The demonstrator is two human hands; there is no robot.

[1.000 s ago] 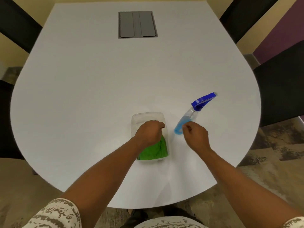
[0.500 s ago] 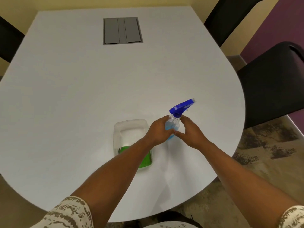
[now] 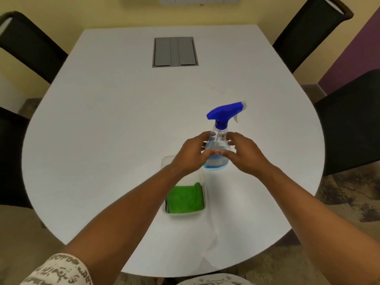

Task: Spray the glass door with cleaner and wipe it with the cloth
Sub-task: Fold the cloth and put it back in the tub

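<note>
**Two hands on one spray bottle, cloth sitting in its tub**

One spray bottle (image 3: 217,149) is standing upright over the white table (image 3: 115,124), and both hands are closing in on it at once. The left hand (image 3: 190,155) is wrapping its fingers around the clear body from the left side, while the right hand (image 3: 245,154) is cupping it from the right, thumb lying across the front. So both are gripping that one bottle. Whether its base is touching the tabletop or hanging just above it, I can't tell. Its blue trigger head (image 3: 225,112) is pointing off to the right, and pale blue liquid is showing in the lower part.

One green cloth (image 3: 185,199) is lying folded in the near end of one clear plastic tub (image 3: 202,210), just below and left of the bottle; the left wrist is crossing over the tub's far end.

Counting the rest: four dark chairs are ringing the table, two on the left (image 3: 30,46) and two on the right (image 3: 308,31). One grey hatch (image 3: 175,52) is sitting flush in the tabletop at the far side. One white socket strip (image 3: 191,0) is showing on the yellow wall.

Writing? No label is showing on the bottle. Dark marks are running across the pale sleeve (image 3: 59,270), too blurred to read.
</note>
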